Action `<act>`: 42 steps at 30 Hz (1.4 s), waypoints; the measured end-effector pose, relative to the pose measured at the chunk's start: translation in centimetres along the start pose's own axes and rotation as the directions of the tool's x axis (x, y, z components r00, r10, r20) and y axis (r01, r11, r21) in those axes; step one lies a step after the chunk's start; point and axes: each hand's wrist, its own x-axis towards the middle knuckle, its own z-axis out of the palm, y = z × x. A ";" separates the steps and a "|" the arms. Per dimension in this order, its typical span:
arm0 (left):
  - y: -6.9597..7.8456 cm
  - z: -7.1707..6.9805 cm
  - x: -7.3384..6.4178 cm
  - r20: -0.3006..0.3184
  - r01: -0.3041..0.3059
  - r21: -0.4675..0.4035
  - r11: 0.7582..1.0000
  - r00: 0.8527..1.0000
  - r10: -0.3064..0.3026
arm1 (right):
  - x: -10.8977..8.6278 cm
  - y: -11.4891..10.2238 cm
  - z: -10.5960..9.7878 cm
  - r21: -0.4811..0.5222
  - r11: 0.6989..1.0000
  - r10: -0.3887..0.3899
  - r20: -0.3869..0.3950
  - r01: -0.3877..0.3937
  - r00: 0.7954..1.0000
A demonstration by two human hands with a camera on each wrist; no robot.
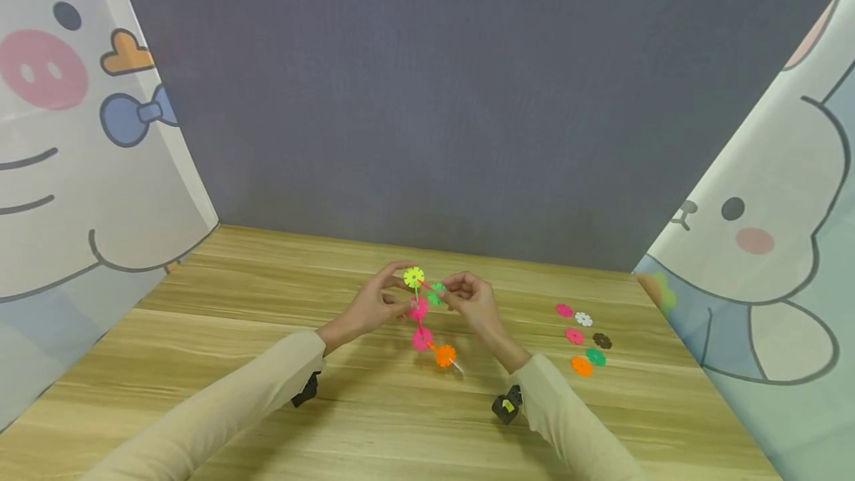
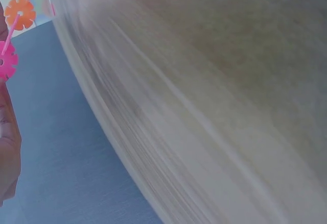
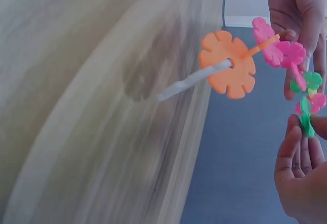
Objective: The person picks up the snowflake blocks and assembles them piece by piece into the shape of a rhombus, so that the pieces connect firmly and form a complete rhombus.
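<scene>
A chain of notched, flower-shaped plastic discs hangs between both hands above the table. At its top is a yellow disc (image 1: 413, 277), with an upper pink disc (image 1: 418, 309) and a lower pink disc (image 1: 422, 338) beneath. An orange disc (image 1: 445, 355) follows, and a white disc (image 3: 191, 80) seen edge-on ends the chain. My left hand (image 1: 374, 304) holds the chain from the left, thumb at the upper pink disc and fingers behind the yellow one. From the right, my right hand (image 1: 476, 303) pinches a green disc (image 1: 437, 293) between thumb and fingers. Sleeve and table fill most of the left wrist view.
Loose discs lie on the wooden table (image 1: 254, 303) to the right, among them a white one (image 1: 583, 319), a brown one (image 1: 602, 341), a green one (image 1: 596, 357) and an orange one (image 1: 582, 366). A dark grey panel (image 1: 414, 95) stands behind, with cartoon-printed sheets at both sides.
</scene>
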 end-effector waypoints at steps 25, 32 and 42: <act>0.1 -1.0 -0.4 -0.035 0.016 -0.009 1.000 0.999 -0.016 | -3.4 2.9 -10.4 -0.342 0.935 -0.081 0.057 0.096 0.995; 0.2 -1.3 -0.5 -0.034 0.019 -0.002 1.000 0.999 -0.019 | -4.9 3.3 -13.8 -0.523 0.840 -0.110 0.092 0.142 0.990; 0.1 -1.3 -0.6 -0.043 0.015 0.004 1.000 0.999 -0.015 | -6.4 3.4 -18.1 -0.645 0.748 -0.069 0.154 0.153 0.986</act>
